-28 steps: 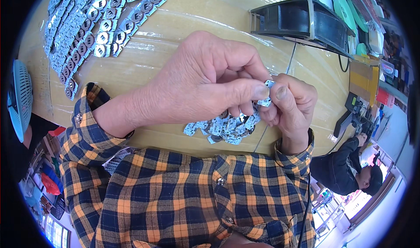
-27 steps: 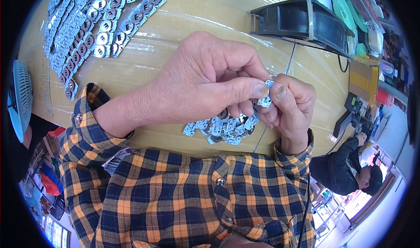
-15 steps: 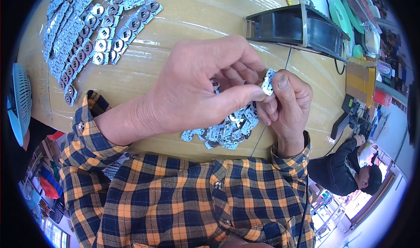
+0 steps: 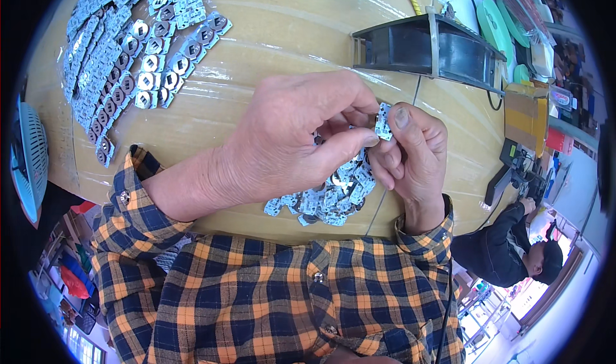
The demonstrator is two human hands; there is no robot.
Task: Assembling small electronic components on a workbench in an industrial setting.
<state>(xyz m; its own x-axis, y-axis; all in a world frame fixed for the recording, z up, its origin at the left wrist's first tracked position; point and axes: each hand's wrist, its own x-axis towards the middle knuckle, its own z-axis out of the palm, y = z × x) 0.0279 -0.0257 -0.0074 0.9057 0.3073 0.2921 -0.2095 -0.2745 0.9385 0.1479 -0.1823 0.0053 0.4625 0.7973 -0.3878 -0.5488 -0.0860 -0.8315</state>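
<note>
A small, light-coloured circuit board point(image 4: 384, 121) with dark components on its face is held up between my two hands over the table. My right hand point(image 4: 418, 147) pinches its right side between thumb and curled fingers. From the other side my left hand point(image 4: 298, 130) grips its left edge, thumb tip low and bent fingers above. Beneath the hands lies a loose pile of similar circuit boards point(image 4: 330, 200), partly hidden by my left hand. At the far left, many boards are laid out in close rows point(image 4: 119, 82), several showing round, coin-like parts.
A black curved plastic holder point(image 4: 427, 46) stands at the back right, beside green discs point(image 4: 494, 27) and a cardboard box point(image 4: 525, 117). A blue perforated basket point(image 4: 31, 152) is at the left edge. Another person point(image 4: 507, 245) in dark clothing sits to the right.
The circuit board has turned so its face shows more fully, and it sits slightly farther left. Both hands have shifted a little with it; the view has moved slightly.
</note>
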